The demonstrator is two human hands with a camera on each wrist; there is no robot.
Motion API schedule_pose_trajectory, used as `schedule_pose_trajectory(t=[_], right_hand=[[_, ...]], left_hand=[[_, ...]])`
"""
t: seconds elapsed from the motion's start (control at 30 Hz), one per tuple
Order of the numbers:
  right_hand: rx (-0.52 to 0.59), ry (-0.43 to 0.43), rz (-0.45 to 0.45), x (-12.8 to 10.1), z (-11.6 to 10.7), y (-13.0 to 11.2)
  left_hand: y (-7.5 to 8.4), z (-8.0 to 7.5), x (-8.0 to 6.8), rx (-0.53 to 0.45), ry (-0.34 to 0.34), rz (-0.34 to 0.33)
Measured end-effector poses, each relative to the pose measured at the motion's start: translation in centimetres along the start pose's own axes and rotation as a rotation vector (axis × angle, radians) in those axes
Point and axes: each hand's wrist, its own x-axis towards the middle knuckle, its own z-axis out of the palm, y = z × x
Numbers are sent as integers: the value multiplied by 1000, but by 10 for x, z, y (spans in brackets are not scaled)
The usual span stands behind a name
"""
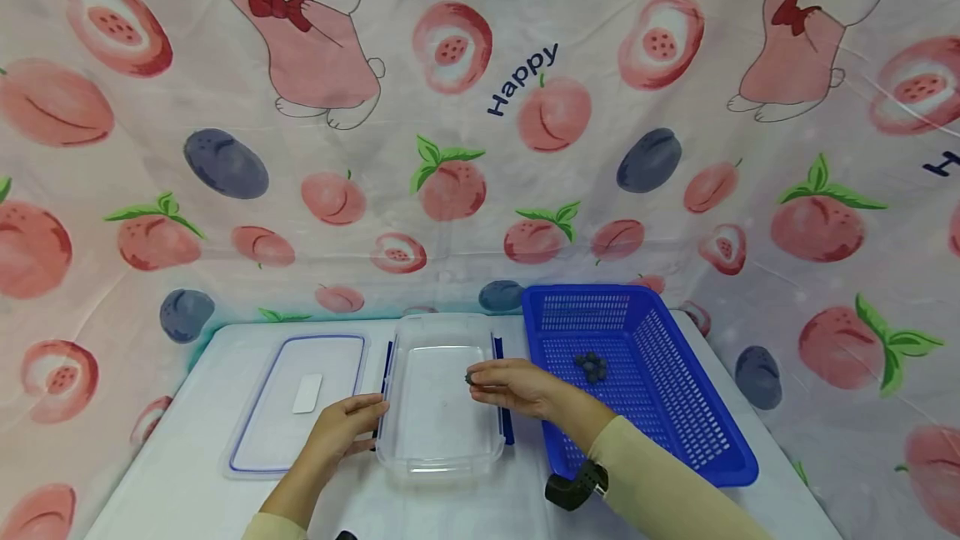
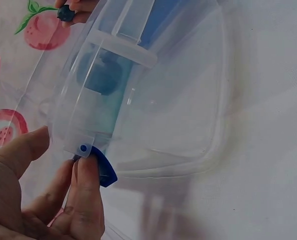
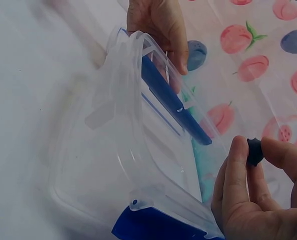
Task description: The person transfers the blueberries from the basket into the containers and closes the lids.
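two hands: left (image 1: pixel 341 432) grips clear container (image 1: pixel 438 440); right (image 1: pixel 510 386) pinches blueberry (image 3: pixel 254 151).

Clear plastic box (image 1: pixel 438 407): rectangular, lidless, upright on the white table, long axis running away from the person. Interior empty as far as the head view shows. Blue latch clips hang on both long sides; the left clip (image 2: pixel 102 169) is folded down at the rim. The left hand (image 1: pixel 341 430) grips the box's left wall at that clip.

Berry (image 1: pixel 468 377): small, round, dark blue, with a matt skin. It is pinched between thumb and fingertips of the right hand (image 1: pixel 513 386), held above the box's right half, near the right rim, clear of the floor. In the right wrist view the berry (image 3: pixel 254 151) sits wholly at the fingertips.
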Motion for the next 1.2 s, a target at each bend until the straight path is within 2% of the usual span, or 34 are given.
schedule_pose_trajectory(t=[0.2, 0.47, 1.0, 1.2], right_hand=[[-13, 1, 1, 3, 6, 1], [-17, 0, 20, 5, 16, 6], [-10, -30, 16, 12, 35, 18], [-15, -9, 26, 20, 41, 24]], left_hand=[[2, -2, 3, -14, -24, -46], [4, -2, 3, -42, -34, -64], [-1, -2, 5, -66, -39, -50], [-2, 0, 5, -64, -28, -58]])
